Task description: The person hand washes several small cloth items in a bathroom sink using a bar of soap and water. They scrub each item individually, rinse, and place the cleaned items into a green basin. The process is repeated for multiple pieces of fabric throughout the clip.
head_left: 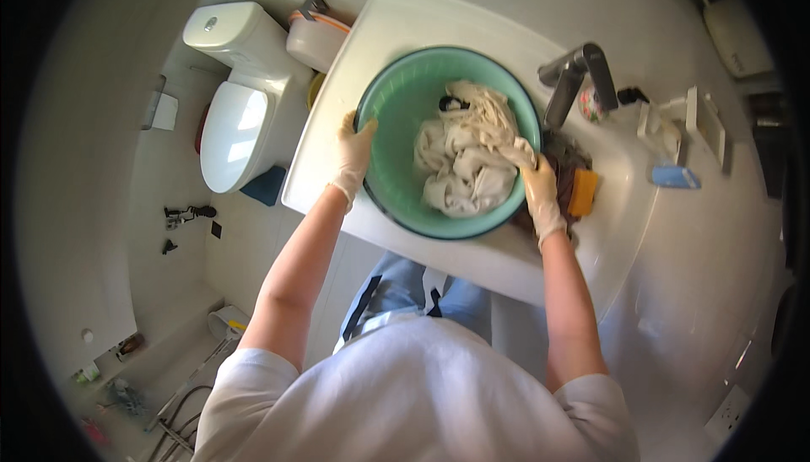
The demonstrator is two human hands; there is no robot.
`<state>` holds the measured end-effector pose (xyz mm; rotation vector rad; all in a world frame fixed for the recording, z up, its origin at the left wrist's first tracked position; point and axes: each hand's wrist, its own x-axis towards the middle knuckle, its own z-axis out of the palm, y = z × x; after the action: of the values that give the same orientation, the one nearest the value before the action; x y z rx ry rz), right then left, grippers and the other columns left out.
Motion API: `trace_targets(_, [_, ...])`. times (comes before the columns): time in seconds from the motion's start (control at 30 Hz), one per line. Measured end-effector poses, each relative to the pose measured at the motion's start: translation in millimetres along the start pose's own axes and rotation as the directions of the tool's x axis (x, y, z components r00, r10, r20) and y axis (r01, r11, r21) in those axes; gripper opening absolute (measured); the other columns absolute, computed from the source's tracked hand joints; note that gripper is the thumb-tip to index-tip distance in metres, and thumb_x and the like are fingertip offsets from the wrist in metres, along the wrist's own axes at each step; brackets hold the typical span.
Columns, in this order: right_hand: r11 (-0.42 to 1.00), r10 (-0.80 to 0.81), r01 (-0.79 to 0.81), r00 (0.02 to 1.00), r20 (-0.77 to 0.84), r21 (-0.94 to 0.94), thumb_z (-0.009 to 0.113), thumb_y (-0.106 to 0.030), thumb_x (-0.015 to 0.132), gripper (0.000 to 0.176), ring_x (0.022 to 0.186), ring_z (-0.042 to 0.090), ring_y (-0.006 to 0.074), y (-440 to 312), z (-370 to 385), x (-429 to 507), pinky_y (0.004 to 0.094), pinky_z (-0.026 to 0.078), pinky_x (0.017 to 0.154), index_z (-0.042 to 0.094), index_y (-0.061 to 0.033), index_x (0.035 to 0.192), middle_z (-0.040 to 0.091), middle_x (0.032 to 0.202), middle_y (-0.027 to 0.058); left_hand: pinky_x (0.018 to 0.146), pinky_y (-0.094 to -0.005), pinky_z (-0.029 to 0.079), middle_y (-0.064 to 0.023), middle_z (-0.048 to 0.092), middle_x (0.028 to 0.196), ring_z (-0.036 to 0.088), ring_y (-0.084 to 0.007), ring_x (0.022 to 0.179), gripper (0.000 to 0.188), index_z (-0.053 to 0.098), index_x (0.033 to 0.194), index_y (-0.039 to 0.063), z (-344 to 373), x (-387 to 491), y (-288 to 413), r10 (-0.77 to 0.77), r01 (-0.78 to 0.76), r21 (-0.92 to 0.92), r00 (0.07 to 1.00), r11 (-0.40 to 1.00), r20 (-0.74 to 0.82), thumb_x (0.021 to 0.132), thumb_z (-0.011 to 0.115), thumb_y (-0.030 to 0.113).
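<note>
A green plastic basin stands on the white washbasin counter in front of me. Wet-looking, twisted off-white cloth lies heaped in it, with a small black item at the heap's far side. My left hand, in a pale thin glove, grips the basin's left rim. My right hand, gloved alike, is at the right rim, its fingers over the edge by an end of the cloth; whether they pinch the cloth too is unclear. Dark cloth lies in the sink, partly hidden by the basin.
A dark grey faucet rises beyond the basin's right side. An orange block rests on the dark cloth. Farther right are a white soap holder and a blue packet. A toilet and a pale tub stand left of the counter.
</note>
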<state>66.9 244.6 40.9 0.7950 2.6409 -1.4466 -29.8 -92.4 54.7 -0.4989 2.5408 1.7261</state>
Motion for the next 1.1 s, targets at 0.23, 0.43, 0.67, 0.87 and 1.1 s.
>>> trace_targets(0.23, [0.943,-0.117,0.151,0.985,-0.128,0.297,0.065,-0.022,0.089,0.029,0.082,0.062,0.0201,-62,-3,-21,0.0338,0.049,0.076,0.065,0.0035,0.103,0.068,0.091,0.0130,0.068,-0.0232,0.049,-0.0014,0.067,0.090,0.061,-0.0096,0.076,0.026,0.068,0.108,-0.001,-54,23,49,0.033,-0.018,-0.278,0.998,0.960,0.046,0.085,0.071,0.011])
trace_targets(0.43, [0.914,-0.236,0.240,0.970,-0.053,0.328,0.064,-0.031,0.084,0.038,0.085,0.065,0.0343,-136,24,18,0.0408,0.050,0.077,0.066,0.0022,0.103,0.069,0.093,0.0230,0.066,-0.0253,0.051,-0.0019,0.067,0.089,0.062,-0.0111,0.074,0.026,0.068,0.106,0.001,-116,91,63,0.059,-0.045,-0.124,0.992,0.991,0.114,0.085,0.072,0.016])
trace_targets(0.67, [0.978,-0.186,0.169,0.972,0.143,0.125,0.059,-0.043,0.088,0.052,0.100,0.063,0.0359,-217,37,51,0.0434,0.050,0.085,0.061,-0.0035,0.121,0.066,0.099,0.0217,0.065,-0.0263,0.054,-0.0039,0.069,0.090,0.065,-0.0136,0.073,0.030,0.067,0.107,0.003,-132,164,62,0.022,-0.004,-0.244,0.997,0.970,0.073,0.085,0.075,0.023])
trace_targets(0.87, [0.948,-0.305,0.313,0.943,0.130,-0.047,0.050,-0.038,0.095,0.045,0.109,0.061,0.0288,-308,18,56,0.0411,0.050,0.090,0.060,0.0002,0.116,0.062,0.121,0.0208,0.081,-0.0290,0.052,-0.0114,0.068,0.106,0.064,-0.0175,0.091,0.052,0.059,0.122,-0.007,-140,214,66,0.129,-0.126,-0.031,0.985,0.992,0.117,0.083,0.074,0.025])
trace_targets(1.1, [0.411,-0.284,-0.124,0.924,0.257,0.903,0.044,-0.023,0.101,0.039,0.106,0.064,0.0363,-325,27,122,0.0455,0.063,0.079,0.049,0.0079,0.125,0.058,0.122,0.0244,0.079,-0.0298,0.052,-0.0141,0.069,0.106,0.066,-0.0188,0.091,0.052,0.060,0.121,-0.005,-141,197,71,0.199,-0.171,0.268,0.977,0.948,-0.080,0.086,0.071,0.032])
